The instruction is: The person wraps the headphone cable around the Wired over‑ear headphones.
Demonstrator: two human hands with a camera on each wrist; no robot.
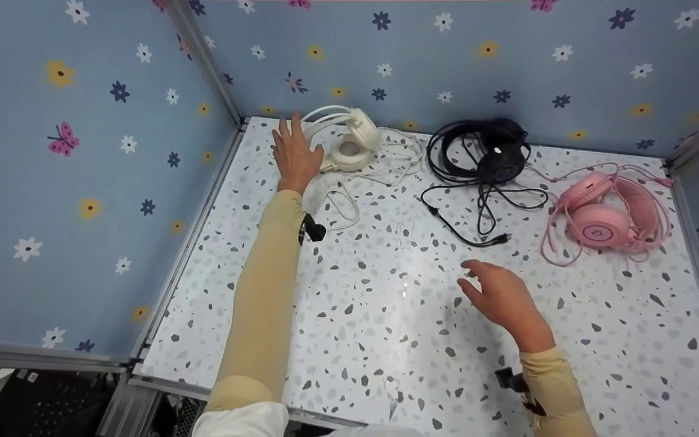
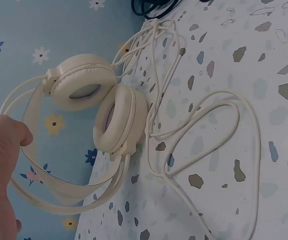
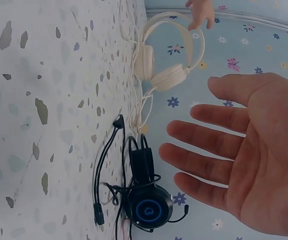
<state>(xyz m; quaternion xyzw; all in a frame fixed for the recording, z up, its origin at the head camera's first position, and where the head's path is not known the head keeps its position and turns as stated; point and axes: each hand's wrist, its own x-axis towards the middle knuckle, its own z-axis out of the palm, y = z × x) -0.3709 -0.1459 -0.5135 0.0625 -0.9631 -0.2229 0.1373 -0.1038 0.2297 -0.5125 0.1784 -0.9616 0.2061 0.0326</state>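
White over-ear headphones (image 1: 364, 128) stand at the back left of the table, headband to the left and both ear cups to the right. My left hand (image 1: 297, 156) is at their headband, fingers spread and straight. In the left wrist view the thumb (image 2: 21, 134) overlaps the headband's outer side. The white cable (image 2: 256, 165) trails in loops over the tabletop. My right hand (image 1: 504, 300) hovers over the front right part of the table, holding nothing. Its fingers (image 3: 203, 160) are extended and slightly apart in the right wrist view.
A black headset (image 1: 501, 161) with a coiled cable lies at the back middle. To its right is a pink headset (image 1: 598, 226) with its cord around it. Blue flowered panels (image 1: 446, 67) wall the speckled white table (image 1: 361, 315) at the back and sides.
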